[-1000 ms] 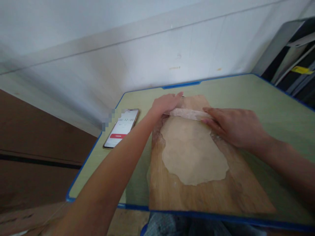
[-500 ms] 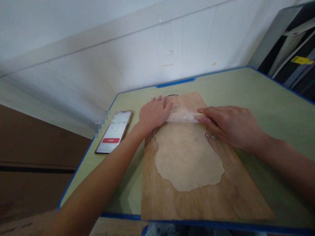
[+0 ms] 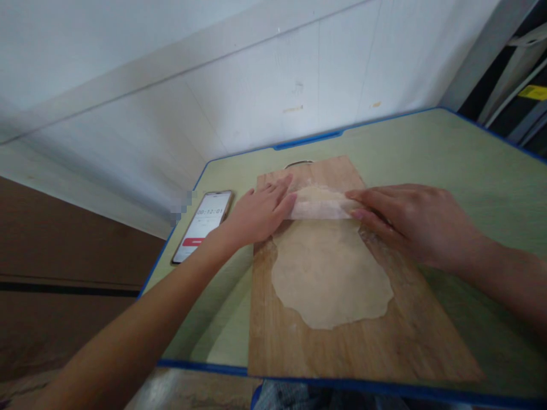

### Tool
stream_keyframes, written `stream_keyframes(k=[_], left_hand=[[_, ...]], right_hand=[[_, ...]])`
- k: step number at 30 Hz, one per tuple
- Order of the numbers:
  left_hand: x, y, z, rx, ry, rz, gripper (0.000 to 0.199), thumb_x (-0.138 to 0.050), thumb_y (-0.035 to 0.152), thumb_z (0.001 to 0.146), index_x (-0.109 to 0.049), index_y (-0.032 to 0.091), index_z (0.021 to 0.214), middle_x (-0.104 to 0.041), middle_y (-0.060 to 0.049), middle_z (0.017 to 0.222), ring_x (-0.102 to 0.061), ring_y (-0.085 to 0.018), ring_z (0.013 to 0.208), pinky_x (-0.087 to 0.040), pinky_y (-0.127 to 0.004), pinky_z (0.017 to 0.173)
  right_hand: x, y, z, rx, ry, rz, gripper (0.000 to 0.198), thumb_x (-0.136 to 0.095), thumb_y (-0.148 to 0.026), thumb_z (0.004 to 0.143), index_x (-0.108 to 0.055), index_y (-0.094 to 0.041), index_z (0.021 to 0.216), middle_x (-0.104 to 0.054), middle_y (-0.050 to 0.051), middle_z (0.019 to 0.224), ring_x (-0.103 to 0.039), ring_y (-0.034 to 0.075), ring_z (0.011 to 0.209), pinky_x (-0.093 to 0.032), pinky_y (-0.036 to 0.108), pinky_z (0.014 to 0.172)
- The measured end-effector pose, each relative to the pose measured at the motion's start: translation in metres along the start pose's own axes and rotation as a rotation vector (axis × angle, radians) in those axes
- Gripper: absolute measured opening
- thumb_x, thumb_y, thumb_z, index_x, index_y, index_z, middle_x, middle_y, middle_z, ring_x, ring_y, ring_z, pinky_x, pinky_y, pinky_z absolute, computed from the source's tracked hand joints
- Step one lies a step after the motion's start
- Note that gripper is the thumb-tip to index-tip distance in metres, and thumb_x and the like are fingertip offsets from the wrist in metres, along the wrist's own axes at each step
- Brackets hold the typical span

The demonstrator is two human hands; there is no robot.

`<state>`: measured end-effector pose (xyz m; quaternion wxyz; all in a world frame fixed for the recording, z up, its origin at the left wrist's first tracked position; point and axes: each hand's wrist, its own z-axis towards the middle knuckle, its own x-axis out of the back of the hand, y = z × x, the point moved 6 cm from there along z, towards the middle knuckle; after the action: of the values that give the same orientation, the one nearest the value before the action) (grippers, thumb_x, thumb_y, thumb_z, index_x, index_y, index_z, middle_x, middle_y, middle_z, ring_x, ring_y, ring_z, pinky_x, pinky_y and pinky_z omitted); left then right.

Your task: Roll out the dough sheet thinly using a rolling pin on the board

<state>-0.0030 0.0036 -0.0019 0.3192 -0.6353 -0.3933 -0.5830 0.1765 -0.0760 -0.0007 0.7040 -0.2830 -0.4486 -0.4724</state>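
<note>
A thin, uneven sheet of pale dough lies spread on a wooden board. Across its far part rests a short, whitish rolling pin, with some dough showing beyond it. My left hand lies palm down over the pin's left end, fingers stretched out forward and the thumb along the pin. At the right end, my right hand is closed, its thumb and fingers gripping the pin. Both ends of the pin are hidden by my hands.
The board sits on a pale green table with a blue edge. A phone with a running timer lies left of the board, partly behind my left forearm. A white wall stands behind, and dark equipment at the far right.
The rolling pin has come slightly toward me, so more dough shows beyond it. My left hand has shifted left and lies flatter. The camera view has moved a little.
</note>
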Motion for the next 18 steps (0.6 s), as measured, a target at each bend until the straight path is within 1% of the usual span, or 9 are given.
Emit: stream_keyframes(k=[2, 3, 6, 8, 9, 11, 14, 16, 18], left_hand=[[-0.002, 0.002, -0.010, -0.001, 0.010, 0.016, 0.055, -0.017, 0.037, 0.099, -0.016, 0.022, 0.152, -0.029, -0.003, 0.155, -0.029, -0.021, 0.142, -0.026, -0.043, 0.113], [-0.002, 0.003, -0.012, 0.012, 0.038, 0.030, 0.054, -0.017, 0.036, 0.099, -0.018, 0.021, 0.151, -0.032, -0.003, 0.154, -0.031, -0.021, 0.142, -0.026, -0.044, 0.113], [0.002, 0.004, -0.005, 0.099, 0.194, 0.062, 0.052, -0.017, 0.033, 0.099, -0.030, 0.020, 0.148, -0.042, -0.004, 0.149, -0.037, -0.023, 0.138, -0.027, -0.044, 0.113], [0.005, 0.003, 0.005, 0.144, 0.263, 0.041, 0.052, -0.018, 0.034, 0.099, -0.034, 0.020, 0.147, -0.047, -0.004, 0.146, -0.039, -0.023, 0.137, -0.028, -0.040, 0.113], [0.005, 0.002, 0.012, 0.159, 0.269, 0.018, 0.052, -0.018, 0.035, 0.099, -0.034, 0.020, 0.147, -0.047, -0.004, 0.146, -0.040, -0.022, 0.137, -0.029, -0.039, 0.112], [0.006, -0.002, 0.027, 0.176, 0.237, -0.024, 0.053, -0.017, 0.038, 0.099, -0.035, 0.021, 0.146, -0.047, -0.004, 0.146, -0.042, -0.023, 0.135, -0.032, -0.038, 0.110], [0.008, -0.007, 0.045, 0.162, 0.171, -0.056, 0.055, -0.016, 0.044, 0.098, -0.043, 0.023, 0.141, -0.052, -0.005, 0.141, -0.050, -0.024, 0.128, -0.039, -0.038, 0.105], [0.009, -0.007, 0.048, 0.126, 0.145, -0.051, 0.053, -0.018, 0.045, 0.098, -0.048, 0.024, 0.137, -0.054, -0.004, 0.140, -0.052, -0.023, 0.126, -0.040, -0.036, 0.103], [0.009, -0.003, 0.041, 0.095, 0.133, -0.036, 0.050, -0.020, 0.042, 0.099, -0.049, 0.023, 0.136, -0.051, -0.004, 0.142, -0.048, -0.021, 0.130, -0.037, -0.035, 0.106]], right_hand=[[0.003, -0.002, 0.000, 0.048, 0.025, 0.001, 0.053, -0.021, -0.042, 0.100, -0.068, -0.018, 0.096, -0.075, 0.010, 0.091, -0.068, 0.024, 0.073, -0.042, 0.033, 0.057], [0.003, -0.003, 0.000, 0.061, 0.021, -0.002, 0.053, -0.020, -0.041, 0.100, -0.068, -0.017, 0.096, -0.074, 0.010, 0.092, -0.068, 0.024, 0.073, -0.043, 0.033, 0.057], [0.004, -0.001, 0.002, 0.054, -0.001, -0.013, 0.054, -0.019, -0.042, 0.100, -0.067, -0.017, 0.095, -0.074, 0.011, 0.089, -0.068, 0.025, 0.070, -0.043, 0.034, 0.056], [0.004, 0.000, 0.003, 0.027, -0.006, -0.006, 0.055, -0.020, -0.042, 0.099, -0.068, -0.018, 0.094, -0.074, 0.010, 0.084, -0.067, 0.025, 0.068, -0.042, 0.033, 0.055], [0.003, 0.002, 0.004, 0.012, -0.013, -0.003, 0.055, -0.020, -0.042, 0.099, -0.068, -0.018, 0.093, -0.073, 0.009, 0.083, -0.067, 0.025, 0.068, -0.041, 0.033, 0.055], [0.000, 0.004, 0.005, -0.021, -0.059, 0.007, 0.053, -0.021, -0.042, 0.098, -0.069, -0.019, 0.092, -0.073, 0.009, 0.082, -0.066, 0.025, 0.069, -0.041, 0.033, 0.055], [-0.006, 0.010, 0.005, -0.078, -0.127, 0.031, 0.050, -0.024, -0.040, 0.097, -0.069, -0.018, 0.094, -0.073, 0.010, 0.085, -0.066, 0.026, 0.071, -0.041, 0.034, 0.058], [-0.008, 0.012, 0.005, -0.101, -0.152, 0.041, 0.050, -0.024, -0.040, 0.097, -0.068, -0.017, 0.097, -0.073, 0.011, 0.087, -0.067, 0.027, 0.074, -0.041, 0.035, 0.059], [-0.008, 0.012, 0.005, -0.099, -0.160, 0.053, 0.049, -0.024, -0.039, 0.097, -0.068, -0.017, 0.099, -0.073, 0.011, 0.090, -0.067, 0.028, 0.078, -0.042, 0.035, 0.061]])
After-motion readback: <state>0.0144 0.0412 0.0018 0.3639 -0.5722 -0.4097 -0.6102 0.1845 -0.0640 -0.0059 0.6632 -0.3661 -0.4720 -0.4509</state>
